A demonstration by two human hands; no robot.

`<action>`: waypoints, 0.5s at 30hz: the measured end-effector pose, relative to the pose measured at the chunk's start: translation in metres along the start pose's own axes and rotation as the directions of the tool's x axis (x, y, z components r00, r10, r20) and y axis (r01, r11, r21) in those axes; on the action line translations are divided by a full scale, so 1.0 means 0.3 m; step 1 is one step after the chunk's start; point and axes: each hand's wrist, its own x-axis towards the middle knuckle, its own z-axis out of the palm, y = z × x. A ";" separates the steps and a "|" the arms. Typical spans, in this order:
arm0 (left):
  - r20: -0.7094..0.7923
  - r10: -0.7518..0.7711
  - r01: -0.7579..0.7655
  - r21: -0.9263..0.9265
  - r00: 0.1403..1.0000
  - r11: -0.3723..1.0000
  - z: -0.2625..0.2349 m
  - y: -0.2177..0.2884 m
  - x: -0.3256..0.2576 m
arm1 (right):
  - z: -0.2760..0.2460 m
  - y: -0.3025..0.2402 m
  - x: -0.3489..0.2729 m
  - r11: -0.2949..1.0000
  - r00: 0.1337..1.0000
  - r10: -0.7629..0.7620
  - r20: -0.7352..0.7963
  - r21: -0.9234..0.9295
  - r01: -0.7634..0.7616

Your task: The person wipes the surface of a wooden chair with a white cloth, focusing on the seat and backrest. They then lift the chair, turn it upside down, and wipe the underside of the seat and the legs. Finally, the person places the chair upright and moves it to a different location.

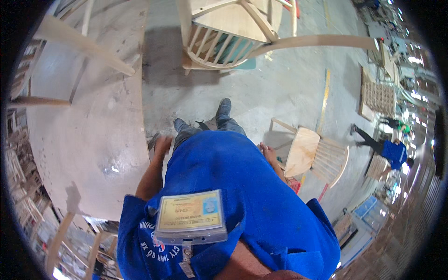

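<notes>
My left hand (162,145) hangs low beside my body, close to the edge of a large pale tabletop (102,140). Slightly blurred, it appears loose, and I see nothing in it. On the other side, my right hand (267,151) is down next to my blue shirt, partly hidden by it. Its visible fingers look loosely apart and hold nothing that I can see. Nearest to that hand is a pale wooden chair (302,151) with a spindle back. Ahead of my feet, another spindle-backed wooden chair (228,28) is upside down on a low support.
Unfinished chair legs (86,44) jut over the tabletop at the upper left. A red crate (293,185) sits by the right-hand chair. A yellow line (325,98) crosses the grey floor. Farther right, a person in blue (394,153) bends near stacked wooden parts (378,99).
</notes>
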 end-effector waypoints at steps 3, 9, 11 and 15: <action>0.164 -0.083 0.051 0.190 0.983 0.981 0.021 -0.053 -0.169 | 0.061 -0.094 -0.034 0.999 0.998 -0.039 0.044 -0.020 0.040; 0.153 -0.215 0.237 -0.145 0.965 0.961 -0.098 0.078 -0.084 | 0.075 -0.452 0.062 0.919 0.915 -0.386 -0.114 0.031 0.392; 0.119 -0.229 0.253 -0.271 0.966 0.929 -0.157 0.116 -0.009 | 0.086 -0.551 0.097 0.863 0.846 -0.500 -0.188 -0.030 0.504; 0.017 -0.191 0.173 -0.507 0.981 0.844 -0.239 0.225 0.193 | 0.057 -0.846 0.063 0.828 0.823 -0.542 -0.171 0.059 0.558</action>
